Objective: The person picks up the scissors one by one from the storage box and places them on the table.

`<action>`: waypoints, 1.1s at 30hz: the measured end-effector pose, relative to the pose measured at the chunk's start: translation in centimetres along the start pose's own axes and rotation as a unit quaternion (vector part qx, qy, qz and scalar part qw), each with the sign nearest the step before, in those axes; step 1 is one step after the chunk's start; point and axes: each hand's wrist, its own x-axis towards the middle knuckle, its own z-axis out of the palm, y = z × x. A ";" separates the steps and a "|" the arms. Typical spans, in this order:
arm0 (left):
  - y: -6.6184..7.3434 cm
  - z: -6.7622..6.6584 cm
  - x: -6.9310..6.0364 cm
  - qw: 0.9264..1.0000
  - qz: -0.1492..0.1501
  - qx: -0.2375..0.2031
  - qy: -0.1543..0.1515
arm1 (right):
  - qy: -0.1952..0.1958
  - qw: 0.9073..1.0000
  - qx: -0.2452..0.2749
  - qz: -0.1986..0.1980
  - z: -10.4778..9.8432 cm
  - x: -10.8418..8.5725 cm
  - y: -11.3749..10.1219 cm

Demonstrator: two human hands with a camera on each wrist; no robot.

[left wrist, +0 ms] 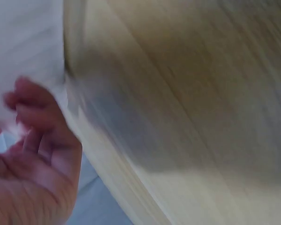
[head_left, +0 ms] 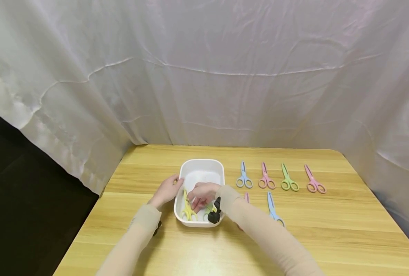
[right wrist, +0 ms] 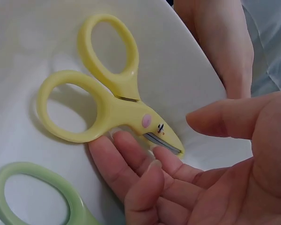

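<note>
A white box (head_left: 204,165) stands on the table, with yellow scissors (head_left: 188,209) and partly covered green scissors (head_left: 208,209) inside. My right hand (head_left: 201,193) reaches into the box. In the right wrist view its fingers lie beside and partly beneath the yellow scissors (right wrist: 140,112); the thumb stays apart. A handle ring of the green scissors (right wrist: 72,197) shows at the lower left. My left hand (head_left: 166,189) is at the box's left rim. In the left wrist view that hand (left wrist: 33,154) has loosely bent, blurred fingers and nothing visible in its grasp.
Right of the box lie blue scissors (head_left: 243,170), pink scissors (head_left: 264,172), green scissors (head_left: 286,172) and more pink scissors (head_left: 313,180). Nearer are blue scissors (head_left: 271,203) and pink scissors (head_left: 247,197) mostly behind my right forearm. A pale curtain (head_left: 225,96) hangs behind the wooden table (head_left: 149,163).
</note>
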 end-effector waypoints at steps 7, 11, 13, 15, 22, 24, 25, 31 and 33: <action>-1.4 -0.9 -0.7 0.982 -0.026 -0.162 -0.096 | 0.004 1.000 -0.002 0.001 0.2 0.0 0.0; -2.2 -1.1 -0.7 0.962 -0.057 -0.233 -0.135 | -0.003 1.000 -0.007 -0.002 0.2 -0.1 0.0; -2.6 -1.0 -0.7 0.953 -0.072 -0.256 -0.145 | -0.011 1.000 -0.004 -0.004 0.2 0.0 0.0; -3.0 -0.9 -0.7 0.949 -0.078 -0.268 -0.149 | -0.021 1.000 0.003 -0.006 0.3 0.1 0.1; -2.9 -1.0 -0.8 0.950 -0.072 -0.262 -0.155 | -0.045 0.999 0.020 -0.020 0.6 0.4 0.0; -2.8 -1.1 -0.8 0.950 -0.073 -0.261 -0.156 | -0.050 0.998 0.022 -0.024 0.7 0.4 0.1; -2.8 -1.1 -0.8 0.950 -0.071 -0.260 -0.158 | -0.052 0.998 0.026 -0.025 0.8 0.4 0.1; -2.9 -1.3 -0.6 0.949 -0.064 -0.259 -0.171 | -0.054 0.997 0.056 -0.029 0.9 0.7 0.2; -2.9 -1.3 -0.6 0.948 -0.064 -0.260 -0.173 | -0.050 0.996 0.067 -0.029 0.9 0.8 0.3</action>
